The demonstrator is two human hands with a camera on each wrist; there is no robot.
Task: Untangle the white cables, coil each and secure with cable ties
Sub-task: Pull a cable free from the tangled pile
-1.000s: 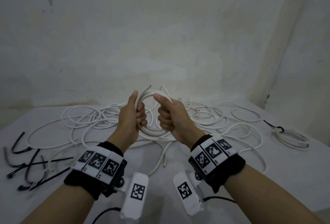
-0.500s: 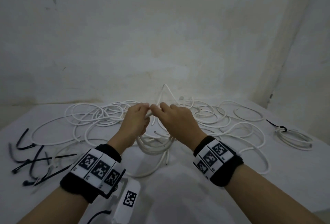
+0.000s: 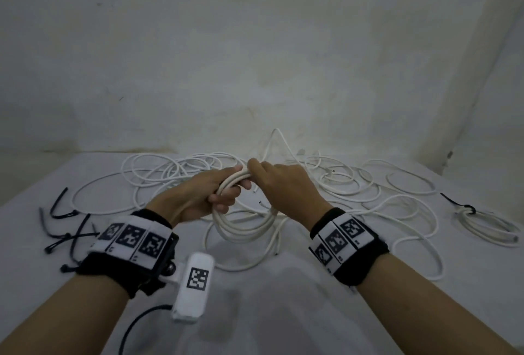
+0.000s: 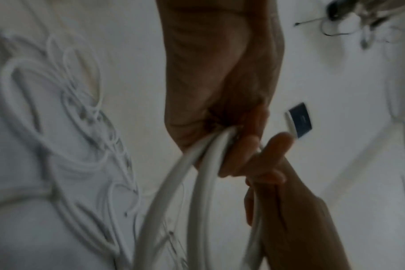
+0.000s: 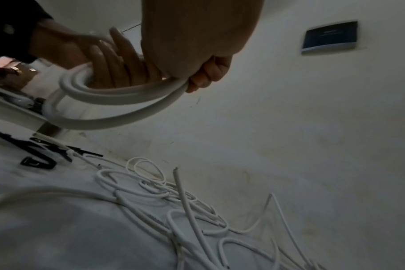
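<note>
Both hands are on the coil (image 3: 243, 224) now, meeting at its top above the bench (image 3: 283, 312). The left hand (image 3: 204, 199) has its fingers curled round the bunched turns, and the right hand (image 3: 286, 190) is closed over the same bundle just beside it, thumb on top. The loops hang below the hands, their lowest turns down near the bench surface.

This cable looks light but springy: the turns hold a round shape and splay a little at the bottom, so I'd judge they will fan out if the grip loosens. The smooth white jacket probably slides easily, too. The best hold is right where the turns bunch together, pinching every strand at once (one hand must keep that pinch while the other fetches a tie).

The black cable ties (image 3: 68, 230) lie on the left of the bench, well apart from the hands. The loose tangle (image 3: 368, 193) sprawls behind, and one tied coil (image 3: 482, 221) sits far right.
</note>
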